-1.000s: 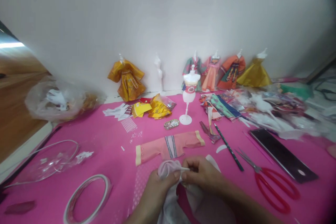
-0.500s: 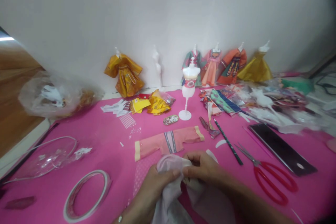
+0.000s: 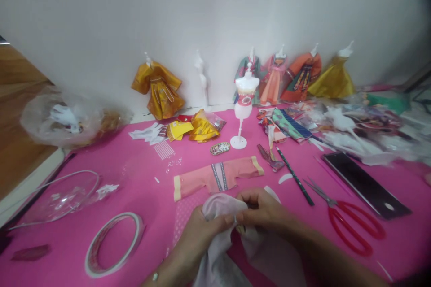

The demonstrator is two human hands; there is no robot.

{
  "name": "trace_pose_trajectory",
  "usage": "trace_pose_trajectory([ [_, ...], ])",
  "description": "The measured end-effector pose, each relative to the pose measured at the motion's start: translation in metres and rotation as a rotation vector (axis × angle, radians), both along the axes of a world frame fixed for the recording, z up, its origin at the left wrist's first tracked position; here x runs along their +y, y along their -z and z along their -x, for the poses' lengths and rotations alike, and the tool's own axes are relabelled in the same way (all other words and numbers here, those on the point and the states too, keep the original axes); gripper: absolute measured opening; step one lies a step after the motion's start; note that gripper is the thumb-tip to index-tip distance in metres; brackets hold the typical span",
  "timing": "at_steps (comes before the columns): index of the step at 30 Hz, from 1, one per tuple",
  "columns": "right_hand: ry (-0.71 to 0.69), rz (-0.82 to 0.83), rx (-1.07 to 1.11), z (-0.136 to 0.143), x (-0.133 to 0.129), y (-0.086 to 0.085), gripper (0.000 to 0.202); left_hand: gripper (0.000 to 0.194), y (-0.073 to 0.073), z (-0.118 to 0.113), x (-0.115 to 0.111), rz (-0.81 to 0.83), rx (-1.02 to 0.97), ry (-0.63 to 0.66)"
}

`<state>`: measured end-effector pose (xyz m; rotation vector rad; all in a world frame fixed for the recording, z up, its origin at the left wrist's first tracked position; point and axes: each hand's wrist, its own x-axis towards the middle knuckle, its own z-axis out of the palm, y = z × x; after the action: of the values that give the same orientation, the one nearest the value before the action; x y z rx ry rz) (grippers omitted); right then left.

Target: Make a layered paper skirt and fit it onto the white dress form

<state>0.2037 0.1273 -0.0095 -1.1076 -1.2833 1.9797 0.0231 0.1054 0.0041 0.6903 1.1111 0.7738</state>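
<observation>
A thin pale pink-white cloth [image 3: 215, 251] is bunched between my two hands at the bottom middle. My left hand [image 3: 202, 228] pinches it with the thumb on top. Fingers of my right hand [image 3: 257, 208] close on the same cloth's upper edge, thumb against the left thumb; whether anything smaller sits between them is hidden. Just beyond lies a pink doll-size jacket [image 3: 195, 181] with cream cuffs and a patterned collar, spread flat. Behind it stands a small white mannequin [image 3: 248, 83] on a round base, wearing a pink band with an oval ornament.
Right of my hands lie red-handled scissors [image 3: 357, 224], a dark pencil [image 3: 296, 177] and a phone [image 3: 367, 184]. At left are a tape roll [image 3: 90, 255] and a plastic bag [image 3: 60, 121]. Dressed mannequins [image 3: 158, 87] line the wall; fabric scraps [image 3: 291, 123] lie before them.
The view has tilted and shifted slightly. Both hands keep their pinch on the cloth, with almost no other movement; the things on the table stay in place.
</observation>
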Motion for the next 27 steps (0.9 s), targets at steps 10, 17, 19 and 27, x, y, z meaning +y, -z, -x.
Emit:
trace_pose_trajectory([
  [10, 0.000, -0.017, -0.003, 0.003, 0.000, -0.004, 0.029, 0.028, 0.004, 0.001, 0.000, -0.117, 0.073, 0.110],
  [17, -0.011, -0.046, 0.017, 0.004, 0.000, 0.000, 0.036, 0.016, 0.010, 0.002, -0.002, -0.128, 0.060, 0.089],
  [19, -0.015, -0.035, 0.006, 0.003, 0.000, -0.001, 0.037, 0.019, 0.008, 0.001, -0.001, -0.111, 0.066, 0.087],
  [27, -0.026, -0.046, 0.044, 0.002, 0.000, -0.004, 0.036, 0.025, 0.001, 0.001, -0.001, -0.073, 0.029, 0.059],
])
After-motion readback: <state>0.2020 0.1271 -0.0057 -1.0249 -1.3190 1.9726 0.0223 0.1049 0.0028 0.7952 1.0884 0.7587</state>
